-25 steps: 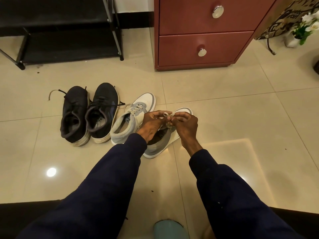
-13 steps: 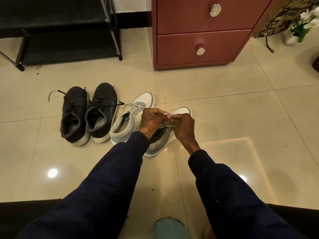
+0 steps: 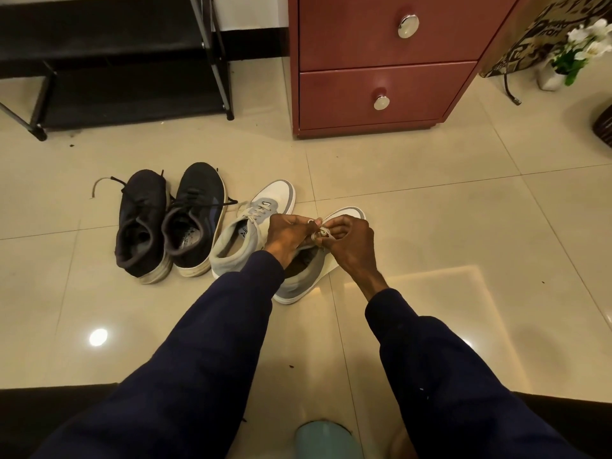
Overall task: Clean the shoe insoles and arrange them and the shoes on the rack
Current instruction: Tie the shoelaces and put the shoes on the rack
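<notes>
At centre frame the left hand (image 3: 291,234) and right hand (image 3: 351,241) pinch the lace (image 3: 323,232) of a grey shoe (image 3: 299,279) on the floor, its insoles apparently uncleaned, while the rack (image 3: 109,51) at upper left holds no shoes.

Glossy cream floor tiles (image 3: 430,200) mirror a ceiling light as a bright spot (image 3: 98,336) at eight o'clock, while a reddish-brown wooden two-drawer cabinet (image 3: 381,94) with round metal knobs stands at twelve — white artificial flowers (image 3: 586,44) at two o'clock.
</notes>
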